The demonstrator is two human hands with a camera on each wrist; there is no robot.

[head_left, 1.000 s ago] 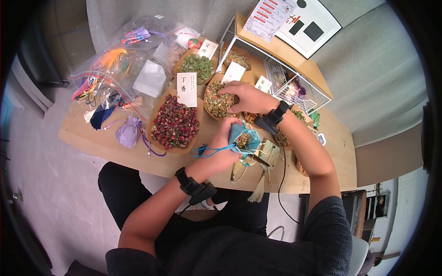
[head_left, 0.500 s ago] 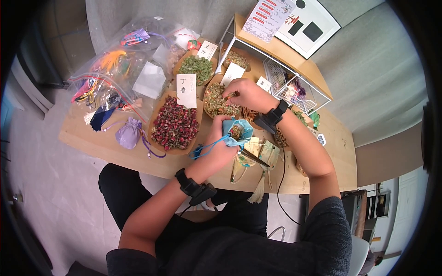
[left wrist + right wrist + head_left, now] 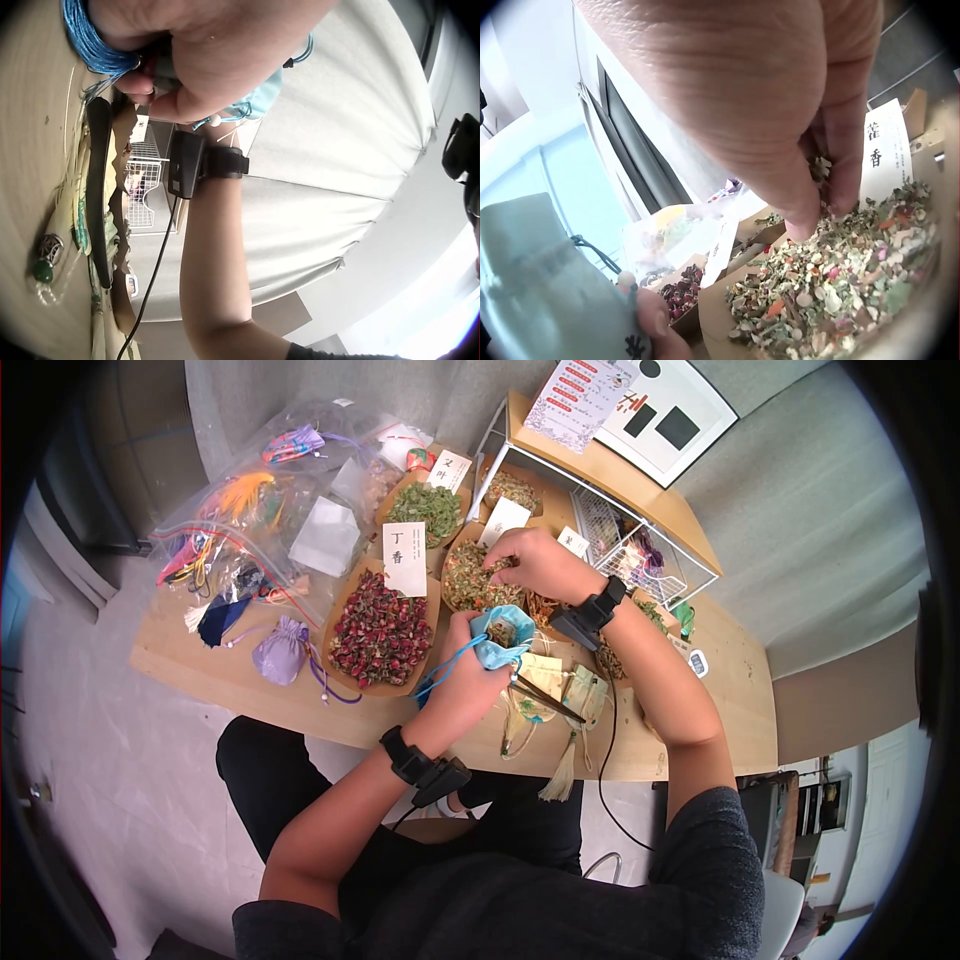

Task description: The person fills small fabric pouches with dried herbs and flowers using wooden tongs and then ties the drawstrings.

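The left hand [image 3: 468,685] grips a light blue drawstring pouch [image 3: 503,638], whose mouth faces up with dried herbs visible inside. Above and to the right of it, the right hand [image 3: 545,568] is over a tray of mixed dried herbs [image 3: 472,582]. In the right wrist view the right hand [image 3: 780,112] pinches some herb bits between thumb and fingers, low over the herb mix [image 3: 832,285]; the pouch [image 3: 547,292] stands at the left. Blue cord hangs beside the left hand [image 3: 217,52] in the left wrist view.
Rosebuds [image 3: 382,632] and green leaves [image 3: 425,512] fill other trays with labels. A purple pouch [image 3: 281,650] and plastic bags [image 3: 240,510] lie left. Dark tweezers [image 3: 548,698] rest by patterned sachets [image 3: 583,695]. A wooden shelf [image 3: 620,480] stands behind; a black cable crosses the table edge.
The left hand has shifted the pouch left and upward, its mouth now more upright. The right hand has lifted slightly out of the herb mix with its fingertips together.
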